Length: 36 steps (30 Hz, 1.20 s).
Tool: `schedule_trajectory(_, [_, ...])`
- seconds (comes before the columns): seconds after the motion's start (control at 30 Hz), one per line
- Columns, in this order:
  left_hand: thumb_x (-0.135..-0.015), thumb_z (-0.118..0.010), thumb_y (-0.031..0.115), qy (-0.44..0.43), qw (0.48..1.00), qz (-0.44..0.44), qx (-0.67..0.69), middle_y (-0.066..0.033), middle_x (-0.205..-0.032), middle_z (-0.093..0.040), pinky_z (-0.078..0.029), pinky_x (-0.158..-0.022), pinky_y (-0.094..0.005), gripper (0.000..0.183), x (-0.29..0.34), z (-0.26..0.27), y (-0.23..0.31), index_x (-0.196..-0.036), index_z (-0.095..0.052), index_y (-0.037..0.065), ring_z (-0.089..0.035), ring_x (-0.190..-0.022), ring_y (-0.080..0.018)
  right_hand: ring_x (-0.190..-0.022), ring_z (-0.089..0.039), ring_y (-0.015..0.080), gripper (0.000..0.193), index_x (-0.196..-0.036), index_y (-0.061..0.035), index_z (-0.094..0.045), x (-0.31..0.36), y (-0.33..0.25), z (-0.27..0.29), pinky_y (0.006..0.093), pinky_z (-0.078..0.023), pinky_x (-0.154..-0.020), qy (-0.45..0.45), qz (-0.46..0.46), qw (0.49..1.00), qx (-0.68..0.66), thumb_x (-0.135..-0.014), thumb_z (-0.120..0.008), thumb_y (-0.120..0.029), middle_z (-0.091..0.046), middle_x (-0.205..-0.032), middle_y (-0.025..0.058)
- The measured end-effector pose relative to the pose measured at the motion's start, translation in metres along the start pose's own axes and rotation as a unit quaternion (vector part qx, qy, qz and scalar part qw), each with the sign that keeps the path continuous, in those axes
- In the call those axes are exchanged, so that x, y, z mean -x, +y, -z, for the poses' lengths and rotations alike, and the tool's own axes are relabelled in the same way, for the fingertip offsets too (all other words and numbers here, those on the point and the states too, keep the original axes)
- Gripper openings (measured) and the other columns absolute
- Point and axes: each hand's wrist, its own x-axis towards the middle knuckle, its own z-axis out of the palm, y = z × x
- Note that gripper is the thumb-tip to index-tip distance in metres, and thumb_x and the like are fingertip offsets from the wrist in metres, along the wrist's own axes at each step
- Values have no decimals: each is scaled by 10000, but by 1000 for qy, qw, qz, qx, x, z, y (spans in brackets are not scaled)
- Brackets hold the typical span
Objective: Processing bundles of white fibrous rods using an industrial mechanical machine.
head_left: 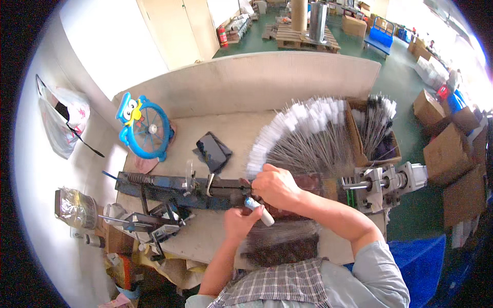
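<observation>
My left hand [240, 224] grips a small white cylinder with a blue band [263, 214], tilted at the near side of a long dark metal bar [221, 189]. My right hand [276, 186] is just above it, over the bar, with its fingers closed. Whatever the right fingers hold is hidden. Behind that hand, many thin wire-stemmed brushes with white bristle heads [303, 120] lie fanned out. Bundled thin wires [282, 231] lie in front of me, close to my apron.
A motorised shaft unit [385, 184] stands at the bar's right end; another mechanism [149, 223] sits at the left. Beyond are a blue cartoon fan [146, 131], a dark flat object [213, 152] and a cardboard box [359, 131] holding black-tipped brushes. A board [246, 84] walls the table's back.
</observation>
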Motion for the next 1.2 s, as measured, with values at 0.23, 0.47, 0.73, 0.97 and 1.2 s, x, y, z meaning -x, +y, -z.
schedule_trajectory(0.23, [-805, -632, 227, -11, 981, -9, 195, -80, -744, -624, -456, -566, -285, 246, 12, -22, 10, -839, -616, -17, -564, -613, -132, -749, -587, 234, 130, -817, -87, -641, 44, 2, 29, 342, -495, -646, 94, 17, 991, -90, -689, -631, -107, -609, -760, 48])
schedule_trajectory(0.47, [-742, -609, 42, 30, 970, 31, 239, -75, -690, -581, -488, -560, -296, 116, 9, -50, 22, -764, -495, 38, -583, -610, -159, -754, -619, 259, 122, -865, -71, -583, 83, 17, -18, 387, -510, -578, -4, -43, 993, -108, -749, -570, -105, -571, -809, 85])
schedule_trajectory(0.73, [-760, -675, 150, 21, 997, -26, -65, -49, -679, -606, -472, -593, -275, 192, 14, -7, 18, -832, -553, 20, -595, -650, -146, -807, -591, 247, 149, -857, -88, -611, 73, 22, -40, 361, -510, -671, -124, -46, 988, -80, -763, -607, -204, -559, -830, 58])
schedule_trajectory(0.97, [-826, -635, 354, 194, 890, 137, 390, -22, -774, -564, -459, -618, -268, 278, 31, 90, -76, -854, -550, 90, -554, -681, -149, -844, -575, 266, 202, -937, -50, -607, 80, 21, -23, 359, -509, -704, -87, 8, 990, -106, -738, -573, -57, -559, -863, 86])
schedule_trajectory(1.2, [-824, -631, 321, 251, 801, 166, 518, 19, -681, -538, -452, -571, -276, 210, 30, 122, -90, -850, -598, 116, -516, -628, -132, -862, -583, 315, 287, -996, -24, -591, 66, 6, -1, 399, -497, -738, -116, -37, 980, -158, -717, -532, 9, -566, -933, 127])
